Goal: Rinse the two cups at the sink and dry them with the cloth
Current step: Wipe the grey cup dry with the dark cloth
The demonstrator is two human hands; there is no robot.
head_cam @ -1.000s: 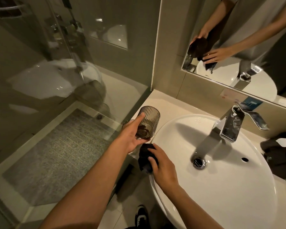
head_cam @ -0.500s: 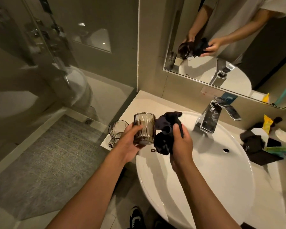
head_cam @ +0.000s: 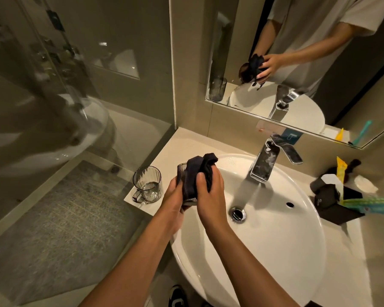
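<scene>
My left hand holds a ribbed dark glass cup above the left rim of the white sink. A dark cloth is pressed over the cup's side and top by my right hand, hiding most of the cup. A second cup, a clear ribbed mug with a handle, stands upright on the counter to the left of my hands. It is apart from both hands.
A chrome faucet stands behind the basin, with the drain below it. Dark pouches, a yellow packet and a teal toothbrush crowd the counter on the right. A mirror hangs above; a glass shower panel stands left.
My right hand lifted the cloth from the sink's rim and pressed it against the ribbed cup. My left hand kept hold of the cup and brought it over the basin's edge.
</scene>
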